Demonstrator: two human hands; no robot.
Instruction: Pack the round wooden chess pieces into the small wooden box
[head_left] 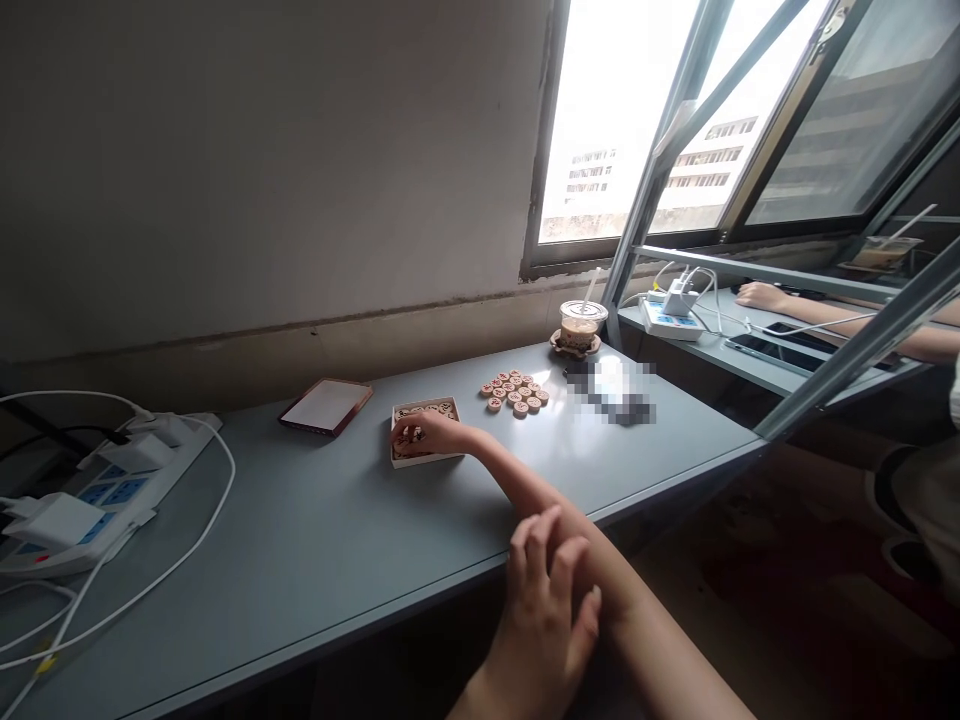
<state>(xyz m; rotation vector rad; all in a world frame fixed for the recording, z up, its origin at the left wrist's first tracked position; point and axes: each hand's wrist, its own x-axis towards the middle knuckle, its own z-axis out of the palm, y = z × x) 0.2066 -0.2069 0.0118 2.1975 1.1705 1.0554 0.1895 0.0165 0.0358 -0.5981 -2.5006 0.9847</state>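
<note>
My right hand (421, 433) reaches far across the grey desk (315, 540) into a small white box (424, 432) of round wooden game pieces. Its fingers curl down onto the pieces at the box's left side; what they grip is too small to make out. My left hand (546, 610) lies near the desk's front edge, fingers apart, resting on my right forearm and holding nothing. A loose heap of several more wooden pieces (515, 392) lies to the right of the box.
A red-edged lid (326, 405) lies left of the box. An iced drink cup (581, 325) stands at the back. At the far left are a power strip (82, 490) and white cables. Another person's arm (825, 315) rests on the adjoining desk beyond a slanted metal frame (847, 365).
</note>
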